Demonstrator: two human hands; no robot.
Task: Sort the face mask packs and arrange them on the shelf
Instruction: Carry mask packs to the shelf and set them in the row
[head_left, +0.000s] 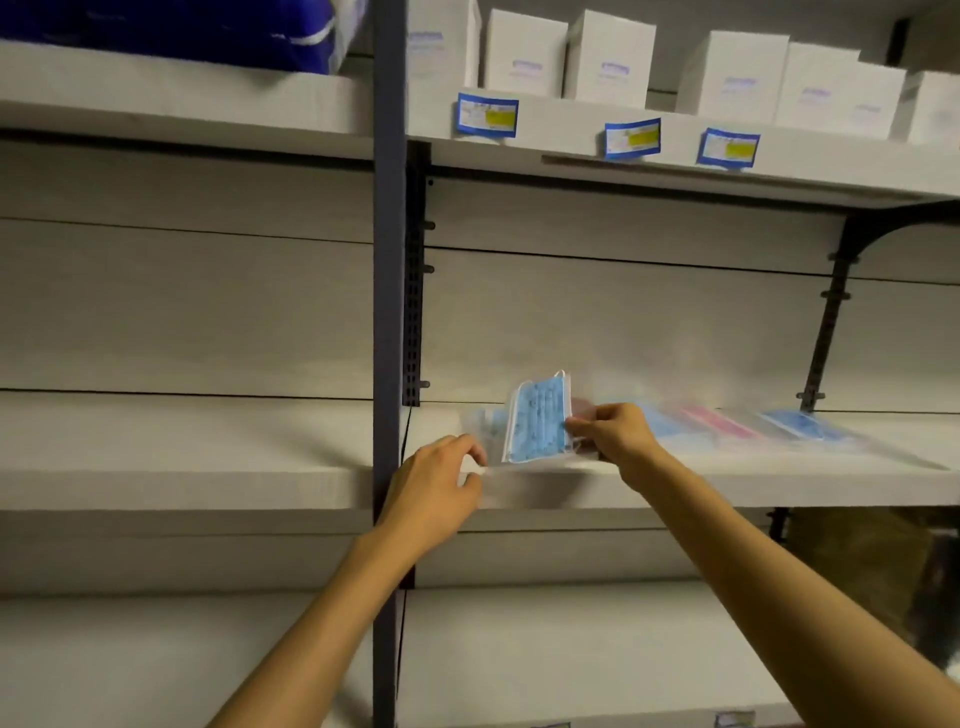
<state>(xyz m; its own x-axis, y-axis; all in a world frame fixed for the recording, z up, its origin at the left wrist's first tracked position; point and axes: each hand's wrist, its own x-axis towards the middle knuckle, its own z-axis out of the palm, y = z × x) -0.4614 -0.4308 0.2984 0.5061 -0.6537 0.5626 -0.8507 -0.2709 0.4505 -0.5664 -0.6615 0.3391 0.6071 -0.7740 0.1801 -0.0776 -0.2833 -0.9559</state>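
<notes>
Head view, both of my arms reaching to the middle shelf (727, 486) of a white rack. My right hand (615, 434) pinches the right edge of a blue mask pack (537, 418) between thumb and fingertips, holding it tilted nearly upright above the front of the shelf, just right of the dark post (388, 312). My left hand (439, 486) sits lower and to the left, at the shelf's front edge, thumb and fingers curled toward a clear wrapper (480, 431) that lies behind the raised pack; the blur hides whether it actually grips that wrapper, so I cannot tell its hold. To the right of my right hand, flat on the same shelf, lie more packs in a row: a pale blue pack (660, 423) touching the hand's far side, a pink pack (719, 426) beside it, and another blue pack (802, 426) farther right, all in clear bags and smeared by motion. On the shelf above stand white boxes (608, 57) in a row, with blue-edged labels (487, 115) fixed to its front lip. A blue package (171, 31) rests on the upper left shelf.
</notes>
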